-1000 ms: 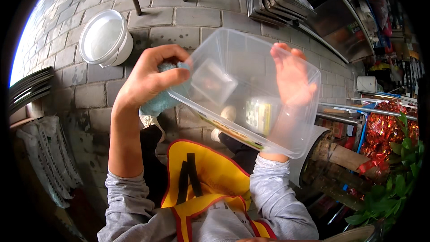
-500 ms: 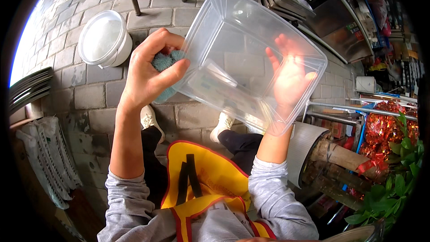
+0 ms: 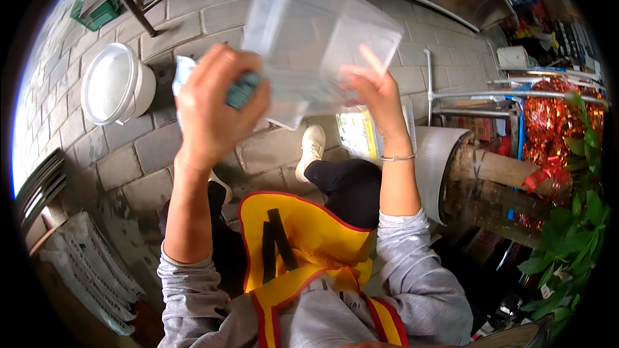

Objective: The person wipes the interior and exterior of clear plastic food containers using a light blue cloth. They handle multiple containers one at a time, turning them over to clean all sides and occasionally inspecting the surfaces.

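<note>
At ten o'clock, my left hand (image 3: pixel 214 102) grips a teal cloth (image 3: pixel 242 90). My half-open right hand (image 3: pixel 379 98) apparently touches the clear tub (image 3: pixel 302 32).

There are two hands (image 3: pixel 220 100) (image 3: pixel 382 104), one held tub (image 3: pixel 300 29), one cloth (image 3: pixel 242 90), one white bucket (image 3: pixel 143 87) and two shoes (image 3: pixel 313 148) (image 3: pixel 221 188)

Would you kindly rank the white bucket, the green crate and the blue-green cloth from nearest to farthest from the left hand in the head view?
1. Blue-green cloth: gripped in the left hand.
2. White bucket: to the hand's left.
3. Green crate: beyond the bucket, toward the upper left.
</note>
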`<state>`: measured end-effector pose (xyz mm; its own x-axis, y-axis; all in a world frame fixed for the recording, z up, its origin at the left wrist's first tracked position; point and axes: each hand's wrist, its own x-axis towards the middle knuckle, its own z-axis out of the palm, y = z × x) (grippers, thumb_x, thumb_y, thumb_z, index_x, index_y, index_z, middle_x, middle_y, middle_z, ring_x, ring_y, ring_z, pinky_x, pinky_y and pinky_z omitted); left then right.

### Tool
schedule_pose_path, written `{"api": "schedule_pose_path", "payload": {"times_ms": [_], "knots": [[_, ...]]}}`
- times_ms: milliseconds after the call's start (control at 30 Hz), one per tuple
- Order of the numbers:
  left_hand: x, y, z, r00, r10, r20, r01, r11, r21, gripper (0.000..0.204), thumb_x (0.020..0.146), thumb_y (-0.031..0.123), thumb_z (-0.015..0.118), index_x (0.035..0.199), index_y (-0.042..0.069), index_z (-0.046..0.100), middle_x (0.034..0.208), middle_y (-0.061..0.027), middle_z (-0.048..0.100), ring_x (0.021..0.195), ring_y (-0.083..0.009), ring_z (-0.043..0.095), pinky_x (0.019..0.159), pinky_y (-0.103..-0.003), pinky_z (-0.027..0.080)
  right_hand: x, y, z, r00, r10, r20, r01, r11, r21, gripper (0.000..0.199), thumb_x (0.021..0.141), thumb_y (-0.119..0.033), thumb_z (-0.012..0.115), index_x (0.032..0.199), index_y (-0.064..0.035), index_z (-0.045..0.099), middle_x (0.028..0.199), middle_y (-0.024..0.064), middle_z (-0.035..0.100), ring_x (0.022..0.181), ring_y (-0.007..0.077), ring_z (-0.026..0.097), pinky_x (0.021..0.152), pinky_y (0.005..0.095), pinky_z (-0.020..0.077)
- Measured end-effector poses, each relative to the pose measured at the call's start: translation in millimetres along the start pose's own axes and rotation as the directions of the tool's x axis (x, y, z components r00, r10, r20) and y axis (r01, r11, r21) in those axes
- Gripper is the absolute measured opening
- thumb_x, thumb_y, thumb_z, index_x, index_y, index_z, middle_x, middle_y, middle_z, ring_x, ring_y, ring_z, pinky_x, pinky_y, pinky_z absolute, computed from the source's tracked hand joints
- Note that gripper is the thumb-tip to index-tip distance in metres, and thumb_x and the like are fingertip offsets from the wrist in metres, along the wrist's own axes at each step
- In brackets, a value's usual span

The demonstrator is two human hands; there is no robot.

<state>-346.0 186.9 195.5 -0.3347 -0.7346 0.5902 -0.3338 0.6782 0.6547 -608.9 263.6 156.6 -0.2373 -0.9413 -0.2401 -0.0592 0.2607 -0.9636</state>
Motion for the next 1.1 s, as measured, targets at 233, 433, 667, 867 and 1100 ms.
{"api": "schedule_pose_path", "payload": {"times_ms": [233, 433, 667, 867, 1100], "knots": [[-5.8, 2.8, 23.5, 0.972, -0.203, 0.115, 0.229, 0.925, -0.303, 0.02, 0.077, 0.013, 0.075, 0.085, 0.004, 0.059, 0.075, -0.0019, 0.058, 0.067, -0.0102, 0.051, 0.065, -0.023, 0.045, -91.2, 71.4, -114.8, 0.745, 0.169, -0.645, -0.095, 0.984, 0.148, 0.048, 0.089, -0.008, 0.049, 0.135, -0.0007, 0.04, 0.105, 0.0195, 0.065, 0.082, 0.0241, 0.066, 0.063, 0.0326, 0.0559], [2.7, 1.8, 27.3, 0.93, -0.355, 0.094, 0.358, 0.821, -0.445, 0.014, 0.084, 0.011, 0.069, 0.086, 0.001, 0.06, 0.078, -0.0001, 0.059, 0.072, -0.0079, 0.052, 0.07, -0.022, 0.044, -155.1, 150.0, -148.4, 0.474, 0.295, -0.83, -0.266, 0.946, 0.184, 0.047, 0.087, -0.005, 0.047, 0.132, 0.0045, 0.036, 0.101, 0.0223, 0.063, 0.073, 0.0295, 0.066, 0.057, 0.0357, 0.057], [8.4, -1.3, 1.7, 0.955, -0.296, -0.004, 0.283, 0.917, -0.282, 0.016, 0.078, 0.017, 0.072, 0.082, 0.003, 0.064, 0.079, -0.0104, 0.063, 0.072, -0.0223, 0.063, 0.067, -0.032, 0.05, -153.9, 204.1, -185.3, 0.679, 0.224, -0.699, -0.39, 0.917, -0.085, 0.01, 0.08, -0.009, 0.06, 0.07, -0.0064, 0.057, 0.071, 0.0075, 0.06, 0.052, 0.0214, 0.059, 0.043, 0.0323, 0.0464], [5.9, -4.4, 0.4, 0.961, -0.269, -0.067, 0.219, 0.884, -0.412, 0.017, 0.079, 0.016, 0.068, 0.082, 0.004, 0.057, 0.077, -0.0105, 0.058, 0.072, -0.0257, 0.06, 0.065, -0.034, 0.047, -148.4, 219.9, -230.2, 0.576, 0.493, -0.652, -0.626, 0.779, 0.035, 0.035, 0.083, -0.018, 0.049, 0.108, 0.0042, 0.061, 0.103, 0.0209, 0.062, 0.089, 0.026, 0.061, 0.069, 0.0361, 0.0492], [-10.6, -3.3, -5.5, 0.932, -0.336, -0.135, 0.239, 0.851, -0.467, 0.019, 0.08, 0.017, 0.067, 0.083, 0.002, 0.055, 0.078, -0.0108, 0.058, 0.073, -0.0245, 0.06, 0.067, -0.034, 0.048, -115.6, 208.3, -205.3, 0.661, 0.141, -0.737, -0.621, 0.655, -0.431, 0.046, 0.087, -0.028, 0.049, 0.119, 0.0042, 0.051, 0.118, 0.0242, 0.052, 0.107, 0.031, 0.05, 0.088, 0.0428, 0.0367]]}}
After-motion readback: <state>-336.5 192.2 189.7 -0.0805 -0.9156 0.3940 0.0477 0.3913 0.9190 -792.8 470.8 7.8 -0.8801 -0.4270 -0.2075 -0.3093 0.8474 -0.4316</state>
